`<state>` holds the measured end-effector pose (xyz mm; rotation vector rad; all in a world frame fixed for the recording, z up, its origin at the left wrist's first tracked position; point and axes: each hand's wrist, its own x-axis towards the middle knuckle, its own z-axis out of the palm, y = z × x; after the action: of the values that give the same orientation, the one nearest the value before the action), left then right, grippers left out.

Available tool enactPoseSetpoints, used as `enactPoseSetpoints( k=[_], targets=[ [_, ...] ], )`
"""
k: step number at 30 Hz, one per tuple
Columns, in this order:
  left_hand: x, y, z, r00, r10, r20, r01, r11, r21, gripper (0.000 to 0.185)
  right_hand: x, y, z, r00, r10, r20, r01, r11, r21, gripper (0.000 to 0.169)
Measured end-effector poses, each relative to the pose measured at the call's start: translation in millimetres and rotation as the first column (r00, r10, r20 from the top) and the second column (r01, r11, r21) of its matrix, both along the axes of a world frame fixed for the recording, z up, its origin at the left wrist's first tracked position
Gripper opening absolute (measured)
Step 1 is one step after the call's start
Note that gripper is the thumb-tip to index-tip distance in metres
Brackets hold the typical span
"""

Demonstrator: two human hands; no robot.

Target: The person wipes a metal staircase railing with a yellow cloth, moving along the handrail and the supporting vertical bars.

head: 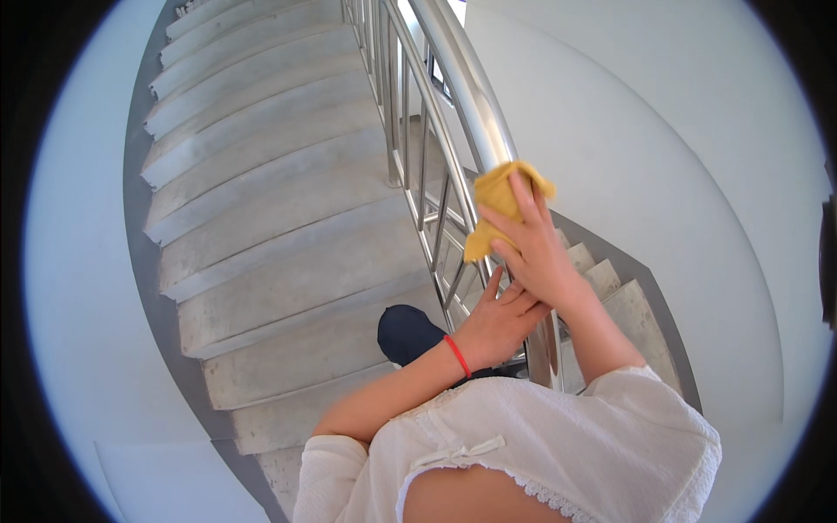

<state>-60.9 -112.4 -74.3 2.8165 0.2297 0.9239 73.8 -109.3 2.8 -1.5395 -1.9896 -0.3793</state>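
A yellow cloth (500, 196) lies over the polished metal handrail (480, 108) of a staircase. My right hand (536, 252) presses the cloth onto the rail, fingers spread across it. Just below it, my left hand (500, 320), with a red cord bracelet at the wrist, rests on the handrail with its fingers apart and no cloth under it. The left fingertips lie close to the right wrist; whether they touch it I cannot tell. The underside of the rail is hidden by the hands.
Concrete steps (288, 255) curve upward on the left, beside a dark grey wall border (140, 216). Metal balusters (424, 144) stand under the handrail. Past the railing, more steps (644, 320) run along a white curved wall (654, 163). A dark-clad knee (409, 333) is near the balusters.
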Motion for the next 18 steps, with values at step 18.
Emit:
enactPoseSetpoints(
  k=[18],
  targets=[
    [-17,0,23,0.960,-0.050,0.277,0.115,0.968,-0.222,0.032,24,198,91,0.907,-0.311,-0.283,0.293,0.950,-0.106,0.074]
  ],
)
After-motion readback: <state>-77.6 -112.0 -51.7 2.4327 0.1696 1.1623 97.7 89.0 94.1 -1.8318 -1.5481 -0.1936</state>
